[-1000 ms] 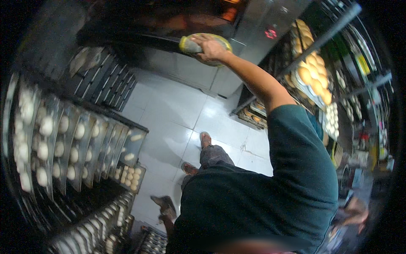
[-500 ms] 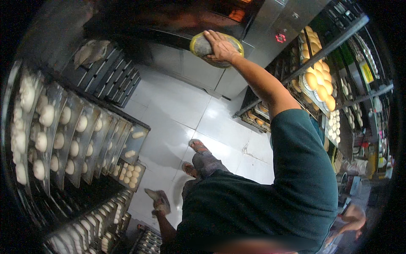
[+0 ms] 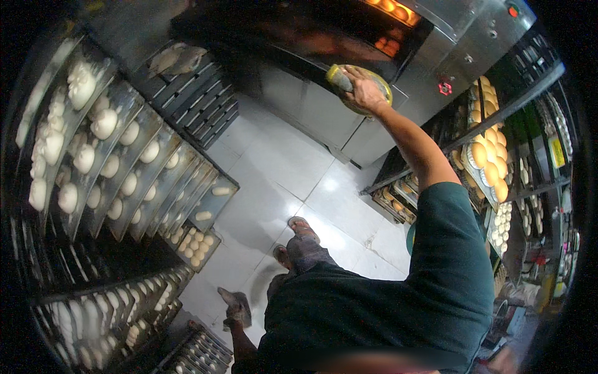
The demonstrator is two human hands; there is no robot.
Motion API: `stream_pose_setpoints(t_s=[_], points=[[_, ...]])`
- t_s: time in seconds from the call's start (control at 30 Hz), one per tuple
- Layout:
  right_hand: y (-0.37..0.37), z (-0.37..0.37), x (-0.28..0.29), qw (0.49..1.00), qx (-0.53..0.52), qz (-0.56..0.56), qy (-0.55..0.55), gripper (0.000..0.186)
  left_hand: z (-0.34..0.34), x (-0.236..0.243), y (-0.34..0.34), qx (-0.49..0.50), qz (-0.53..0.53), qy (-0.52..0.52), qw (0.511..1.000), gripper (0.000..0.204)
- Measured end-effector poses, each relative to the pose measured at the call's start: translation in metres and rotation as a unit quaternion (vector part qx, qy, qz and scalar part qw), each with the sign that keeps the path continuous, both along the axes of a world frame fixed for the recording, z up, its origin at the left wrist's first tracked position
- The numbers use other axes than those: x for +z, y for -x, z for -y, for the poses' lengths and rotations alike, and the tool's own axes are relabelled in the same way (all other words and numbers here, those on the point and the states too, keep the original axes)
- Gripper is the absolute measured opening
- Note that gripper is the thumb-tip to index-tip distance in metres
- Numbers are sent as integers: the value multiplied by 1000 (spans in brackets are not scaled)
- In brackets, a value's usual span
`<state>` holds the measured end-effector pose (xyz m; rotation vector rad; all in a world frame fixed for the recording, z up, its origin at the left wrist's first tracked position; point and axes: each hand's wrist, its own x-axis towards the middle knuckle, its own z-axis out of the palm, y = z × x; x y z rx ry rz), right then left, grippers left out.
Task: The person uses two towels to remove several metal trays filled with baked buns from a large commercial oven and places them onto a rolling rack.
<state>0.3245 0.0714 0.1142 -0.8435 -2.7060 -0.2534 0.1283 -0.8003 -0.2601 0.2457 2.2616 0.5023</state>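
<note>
My right hand (image 3: pixel 365 90) reaches out and grips a grey, yellow-rimmed oval pad (image 3: pixel 382 85) at the front edge of the dark steel oven (image 3: pixel 430 68). Behind it, round buns glow orange in the lit oven opening (image 3: pixel 389 10). My left hand (image 3: pixel 235 308) hangs low at my left side, closed on a dull grey, cloth-like thing (image 3: pixel 243 318) that is too dim to identify surely.
Racks of trays with white dough pieces (image 3: pixel 129 132) stand at left, with a slotted rack (image 3: pixel 205 106) behind. At right, a rack holds golden buns (image 3: pixel 489 156) and pale dough. My feet stand on the tiled floor (image 3: pixel 280 156). A small red knob (image 3: pixel 445 88) is on the oven.
The view has turned, so more of the oven's lit opening shows and the scene sits farther right. My right hand still holds the pad at the oven's front.
</note>
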Motion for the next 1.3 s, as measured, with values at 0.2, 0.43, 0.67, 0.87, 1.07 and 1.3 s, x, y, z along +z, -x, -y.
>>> stream_pose_setpoints(t_s=[0.2, 0.43, 0.67, 0.87, 1.07, 1.3], points=[[22, 11, 21, 1000, -11, 9, -16, 80, 66, 18, -124, 78, 37, 60, 994, 52], [4, -6, 11, 996, 58, 56, -26, 74, 79, 29, -185, 163, 11, 81, 983, 51], [-32, -112, -44, 978, 178, 50, -95, 68, 63, 43, -232, 274, 19, 84, 958, 50], [-26, -119, -51, 973, 179, 67, -130, 68, 66, 46, -273, 312, 39, 111, 943, 50], [-31, -75, -33, 989, 92, 97, -58, 71, 67, 41, -261, 299, 30, 103, 948, 49], [31, 32, 39, 998, -10, 59, 17, 70, 59, 27, -206, 218, 16, 56, 974, 48]])
